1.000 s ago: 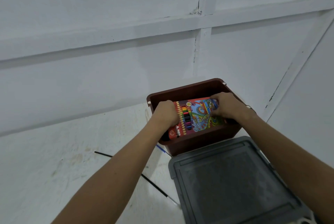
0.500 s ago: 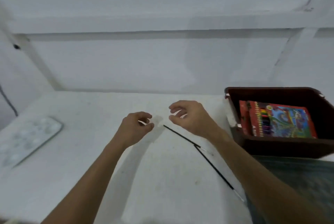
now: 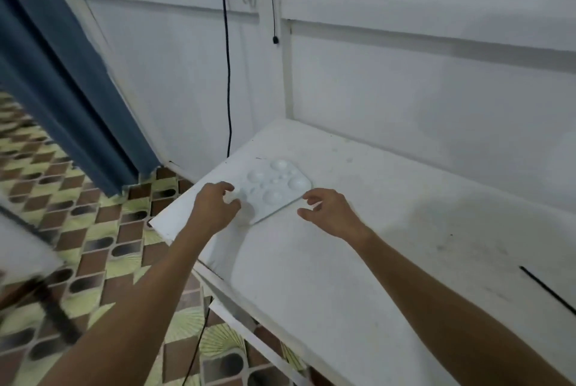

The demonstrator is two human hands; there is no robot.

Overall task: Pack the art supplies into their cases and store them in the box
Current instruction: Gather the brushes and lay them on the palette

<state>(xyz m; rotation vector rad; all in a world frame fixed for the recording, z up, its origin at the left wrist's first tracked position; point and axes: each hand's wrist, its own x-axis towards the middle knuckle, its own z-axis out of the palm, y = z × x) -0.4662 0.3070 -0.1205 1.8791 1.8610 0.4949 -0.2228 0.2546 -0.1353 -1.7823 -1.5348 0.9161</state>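
Forearms reach out from 6 o'clock over the white tabletop [image 3: 358, 261]. Left hand [image 3: 215, 208] and right hand [image 3: 330, 214] both hang loose-fingered and hold nothing, flanking the near edge of a white paint palette [image 3: 274, 186] that lies flat near the tabletop's 10 o'clock corner; whether the left fingertips touch it cannot be told. A thin black brush [image 3: 545, 289] lies well apart at 4 o'clock. Neither is packed, so at least these two remain; the box is out of view.
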